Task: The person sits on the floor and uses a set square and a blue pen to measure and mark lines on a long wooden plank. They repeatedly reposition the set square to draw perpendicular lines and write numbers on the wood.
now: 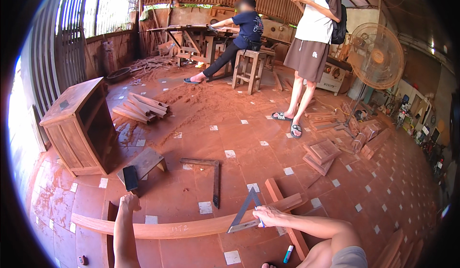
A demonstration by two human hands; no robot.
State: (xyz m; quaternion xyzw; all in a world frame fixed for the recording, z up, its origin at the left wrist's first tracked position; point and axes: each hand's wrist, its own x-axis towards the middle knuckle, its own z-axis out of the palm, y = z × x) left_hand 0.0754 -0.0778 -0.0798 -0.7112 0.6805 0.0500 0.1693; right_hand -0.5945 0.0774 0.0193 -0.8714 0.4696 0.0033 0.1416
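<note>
A long wooden board (pixel 153 231) lies across in front of me, with handwritten marks on its face. My right hand (pixel 269 216) is closed around a slim blue pen (pixel 261 224) and rests against a grey triangular set square (pixel 244 211), which lies over the board's right part. At the board's left part is my left hand (pixel 129 203), its fingers curled and mostly hidden; what they hold, if anything, does not show. Just beyond it a dark phone (pixel 130 178) leans on a low wooden stool (pixel 146 161).
Timbers (pixel 274 190) under the board bear its ends. An L-shaped wooden square (pixel 216 182), a teal marker (pixel 288 254) and stacked planks (pixel 326 150) lie on the tiled floor. A cabinet (pixel 79 129) stands left. One person (pixel 314 33) stands ahead; another (pixel 249 28) sits at a workbench.
</note>
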